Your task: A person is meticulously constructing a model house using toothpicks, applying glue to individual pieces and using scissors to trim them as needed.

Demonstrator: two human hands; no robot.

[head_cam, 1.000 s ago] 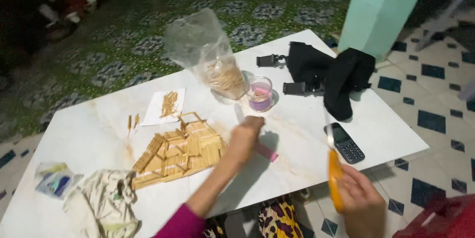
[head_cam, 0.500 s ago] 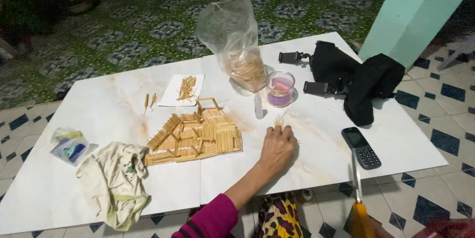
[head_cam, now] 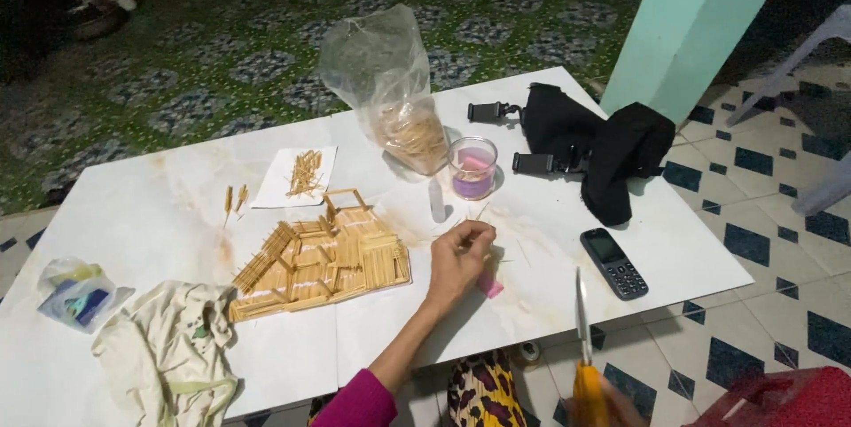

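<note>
Head view, looking down at a white marble-look table [head_cam: 177, 214]. The right hand [head_cam: 612, 405] is mostly cut off by the bottom edge; only blurred fingers show, wrapped round the orange handle of one pair of scissors [head_cam: 583, 347], whose long axis runs nearly upright in the picture with the blades together and pointing away from the person, just off the table's near edge. The left hand [head_cam: 459, 258] rests on the table with fingers pinched together on a few thin sticks [head_cam: 479, 214], too fine to count, their tips pointing away and slightly right. A pink block [head_cam: 487, 285] is partly hidden under that hand. Just left lies one flat model of small wooden sticks [head_cam: 319, 258]. Behind it stand one clear plastic bag of sticks [head_cam: 399, 117] and one glass with purple contents [head_cam: 472, 170]. One dark keypad phone [head_cam: 613, 263] lies to the right, and one black strapped bundle [head_cam: 594, 139] lies beyond it.
</note>
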